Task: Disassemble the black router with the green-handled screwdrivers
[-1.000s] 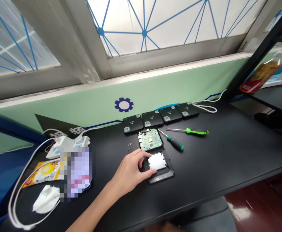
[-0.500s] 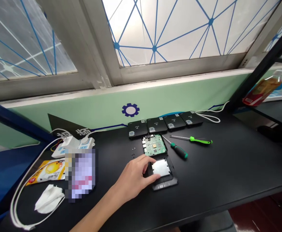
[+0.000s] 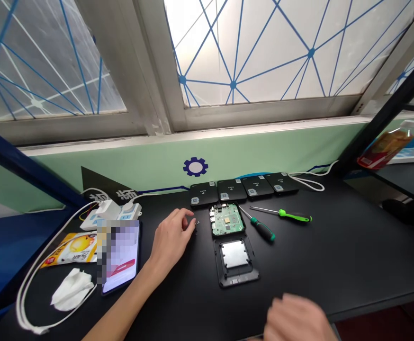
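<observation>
My left hand (image 3: 171, 237) rests on the black table with its fingers curled and pinched at several tiny screws (image 3: 196, 223) lying left of the green circuit board (image 3: 227, 219). What the fingertips hold is too small to make out. The open black cover (image 3: 236, 258) with a silver plate lies in front of the board, untouched. My right hand (image 3: 297, 318) shows blurred at the bottom edge, near the table's front; its fingers are hidden.
A row of several closed black boxes (image 3: 242, 187) lines the wall. Two green-handled screwdrivers (image 3: 262, 228) (image 3: 292, 217) lie right of the board. At left are a phone (image 3: 120, 258), a power strip (image 3: 109, 210) with white cable, a yellow packet (image 3: 70, 248) and a tissue (image 3: 70, 291).
My left hand left the open cover and moved up-left to the tiny screws. My right hand came into view at the bottom. The camera tilted slightly.
</observation>
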Available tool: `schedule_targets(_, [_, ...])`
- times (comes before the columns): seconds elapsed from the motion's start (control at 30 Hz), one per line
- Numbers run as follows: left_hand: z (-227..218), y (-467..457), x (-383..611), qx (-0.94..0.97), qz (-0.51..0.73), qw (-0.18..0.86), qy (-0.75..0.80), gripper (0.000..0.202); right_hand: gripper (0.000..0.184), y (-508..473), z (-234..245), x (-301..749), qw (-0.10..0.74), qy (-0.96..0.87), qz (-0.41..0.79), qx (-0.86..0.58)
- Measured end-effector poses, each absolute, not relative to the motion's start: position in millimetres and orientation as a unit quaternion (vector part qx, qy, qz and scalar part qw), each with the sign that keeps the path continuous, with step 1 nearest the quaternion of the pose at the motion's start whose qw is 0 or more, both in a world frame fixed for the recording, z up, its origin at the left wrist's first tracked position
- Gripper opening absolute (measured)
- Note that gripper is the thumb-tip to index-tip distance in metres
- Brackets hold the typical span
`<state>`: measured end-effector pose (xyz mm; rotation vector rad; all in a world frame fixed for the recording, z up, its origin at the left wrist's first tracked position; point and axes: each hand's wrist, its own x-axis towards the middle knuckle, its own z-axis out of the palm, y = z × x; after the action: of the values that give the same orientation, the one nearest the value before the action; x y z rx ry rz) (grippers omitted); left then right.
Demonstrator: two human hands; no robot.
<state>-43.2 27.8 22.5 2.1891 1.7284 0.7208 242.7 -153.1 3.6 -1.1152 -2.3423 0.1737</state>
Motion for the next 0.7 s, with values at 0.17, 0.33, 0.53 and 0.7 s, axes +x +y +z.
schedule_targets(0.17, [22.4,27.3,-43.8,0.749,0.220,0.139,0.610,0.016,0.044,-38.0,21.8,279.7,0.314,-0.795,-0.135,-0.500])
schedule_targets(0.33, [20.6,24.5,-41.7,0.746,0.239,0.160,0.601,0.017,0.020,7.6,4.9,289.0,0.309,-0.770,-0.094,-0.550])
schedule_targets(0.53, [23.3,18.5,-40.9,0.766,0.223,0.136,0.588,0.017,0.015,-5.7,-6.3,290.7,0.252,-0.775,-0.001,-0.579])
schedule_targets(0.7, [28.6,15.7,-44.7,0.758,0.124,0.114,0.630,0.017,0.016,-5.4,-2.7,287.8,0.208,-0.773,0.029,-0.599])
